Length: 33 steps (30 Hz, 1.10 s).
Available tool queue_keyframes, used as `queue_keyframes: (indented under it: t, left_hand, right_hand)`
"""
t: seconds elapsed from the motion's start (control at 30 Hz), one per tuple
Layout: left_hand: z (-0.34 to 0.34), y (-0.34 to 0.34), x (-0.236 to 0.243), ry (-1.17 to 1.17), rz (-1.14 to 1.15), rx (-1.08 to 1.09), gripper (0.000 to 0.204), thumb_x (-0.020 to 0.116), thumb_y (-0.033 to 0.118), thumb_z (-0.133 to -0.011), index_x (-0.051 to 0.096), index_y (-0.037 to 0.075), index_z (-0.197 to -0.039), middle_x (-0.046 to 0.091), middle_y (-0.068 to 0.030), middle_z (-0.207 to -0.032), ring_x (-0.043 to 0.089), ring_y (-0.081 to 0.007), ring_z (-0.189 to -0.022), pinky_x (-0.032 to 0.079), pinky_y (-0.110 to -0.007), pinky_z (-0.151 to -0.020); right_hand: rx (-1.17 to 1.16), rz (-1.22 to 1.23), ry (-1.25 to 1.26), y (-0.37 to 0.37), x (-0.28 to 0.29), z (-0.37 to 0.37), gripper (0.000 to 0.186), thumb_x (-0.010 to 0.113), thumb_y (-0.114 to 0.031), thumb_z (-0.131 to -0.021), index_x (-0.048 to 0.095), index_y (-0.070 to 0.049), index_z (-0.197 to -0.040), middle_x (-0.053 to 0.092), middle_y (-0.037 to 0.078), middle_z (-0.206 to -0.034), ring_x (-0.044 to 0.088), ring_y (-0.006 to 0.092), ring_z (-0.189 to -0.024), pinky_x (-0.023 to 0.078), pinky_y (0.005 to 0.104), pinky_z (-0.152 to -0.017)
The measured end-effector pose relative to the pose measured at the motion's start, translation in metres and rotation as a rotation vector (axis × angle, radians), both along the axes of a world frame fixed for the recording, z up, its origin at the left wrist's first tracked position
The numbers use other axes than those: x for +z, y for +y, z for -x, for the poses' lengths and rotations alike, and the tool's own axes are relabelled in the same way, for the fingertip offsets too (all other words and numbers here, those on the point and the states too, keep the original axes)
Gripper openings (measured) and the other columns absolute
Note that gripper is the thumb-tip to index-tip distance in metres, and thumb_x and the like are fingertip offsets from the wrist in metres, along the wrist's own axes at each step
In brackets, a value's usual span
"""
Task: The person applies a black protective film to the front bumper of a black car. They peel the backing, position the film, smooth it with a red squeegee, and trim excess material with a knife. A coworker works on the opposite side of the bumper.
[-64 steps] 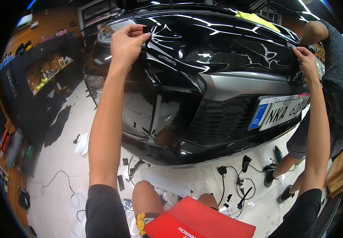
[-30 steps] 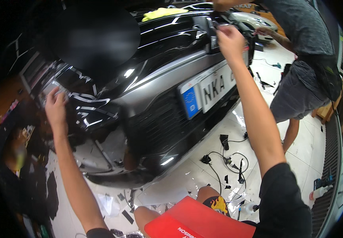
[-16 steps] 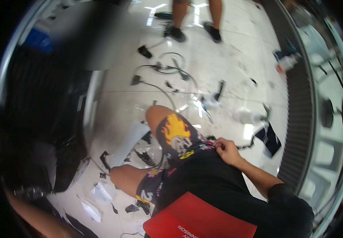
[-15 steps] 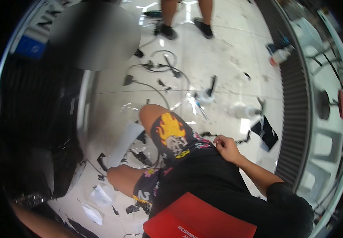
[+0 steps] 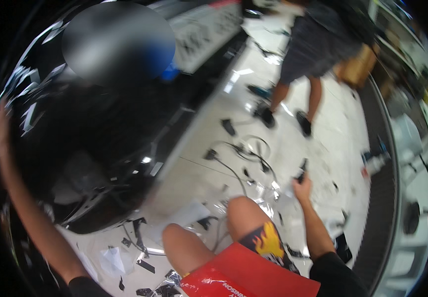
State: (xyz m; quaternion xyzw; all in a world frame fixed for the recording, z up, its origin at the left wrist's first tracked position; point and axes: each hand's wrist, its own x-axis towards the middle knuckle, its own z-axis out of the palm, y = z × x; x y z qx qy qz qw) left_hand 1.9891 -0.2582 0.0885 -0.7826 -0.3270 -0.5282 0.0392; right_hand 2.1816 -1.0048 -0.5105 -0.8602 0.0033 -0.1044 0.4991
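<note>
My right hand (image 5: 302, 189) is wrapped round the neck of a spray bottle with a black trigger head (image 5: 301, 171); its pale body (image 5: 288, 192) is partly hidden and blurred. At the far left, my left arm stretches up along a black car (image 5: 100, 128). My left hand (image 5: 0, 119) is at the car's edge near its shiny trim; motion blur hides the fingers. In front of my body is a red flat panel (image 5: 253, 271) with white lettering, touched by neither hand.
A person in dark shorts (image 5: 307, 54) stands beyond on the pale tiled floor. Looped cables (image 5: 256, 151), black film scraps (image 5: 137, 230) and crumpled clear sheets (image 5: 115, 260) lie about. Along the right runs a dark ribbed panel (image 5: 379, 133), with grey stools (image 5: 404, 240) behind it.
My view has swung left toward the car. My right hand has moved from beside my thigh out to the spray bottle and gripped it. My left arm has reached up along the car.
</note>
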Motion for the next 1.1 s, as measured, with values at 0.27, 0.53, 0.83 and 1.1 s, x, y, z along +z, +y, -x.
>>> queue_keyframes:
  t: [0.27, 0.53, 0.83, 1.1]
  left_hand:
    - [0.033, -0.102, -0.01, -0.135, 0.242, -0.077, 0.055, 0.062, 0.041, -0.098, 0.056, -0.001, -0.132, 0.065, -0.0179, -0.119, 0.063, -0.0259, -0.104, 0.047, -0.036, -0.095]
    - [0.039, -0.167, 0.012, -0.161, 0.359, -0.29, 0.037, 0.061, 0.015, -0.1, 0.053, -0.002, -0.131, 0.055, -0.0037, -0.095, 0.053, -0.0104, -0.083, 0.047, -0.026, -0.076]
    - [0.064, -0.166, 0.043, -0.066, 0.74, -0.429, 0.042, 0.066, 0.01, -0.097, 0.05, 0.0, -0.134, 0.053, -0.0081, -0.106, 0.055, -0.0128, -0.09, 0.051, -0.026, -0.082]
    - [0.07, -0.17, 0.061, -0.038, 0.872, -0.408, 0.05, 0.071, 0.006, -0.093, 0.047, 0.003, -0.137, 0.052, -0.0101, -0.108, 0.056, -0.0143, -0.093, 0.054, -0.027, -0.084]
  right_hand:
    - [0.81, -0.661, -0.178, 0.114, 0.412, -0.024, 0.087, 0.054, 0.0, -0.073, 0.03, -0.003, -0.156, 0.055, 0.021, -0.138, 0.054, 0.0303, -0.132, 0.04, 0.0482, -0.115]
    - [0.958, -0.128, -0.389, 0.232, 0.613, 0.008, 0.032, 0.074, -0.019, -0.091, 0.067, -0.001, -0.116, 0.071, 0.009, -0.084, 0.067, 0.0172, -0.077, 0.051, 0.027, -0.073]
    - [0.57, -0.303, 0.089, 0.226, 0.685, -0.019, 0.028, 0.073, -0.019, -0.091, 0.066, 0.001, -0.109, 0.068, 0.015, -0.079, 0.063, 0.015, -0.071, 0.05, 0.0317, -0.065]
    - [0.523, -0.126, 0.111, 0.237, 0.727, 0.01, 0.02, 0.071, -0.014, -0.09, 0.07, 0.003, -0.101, 0.071, 0.014, -0.077, 0.063, 0.0182, -0.066, 0.048, 0.0336, -0.063]
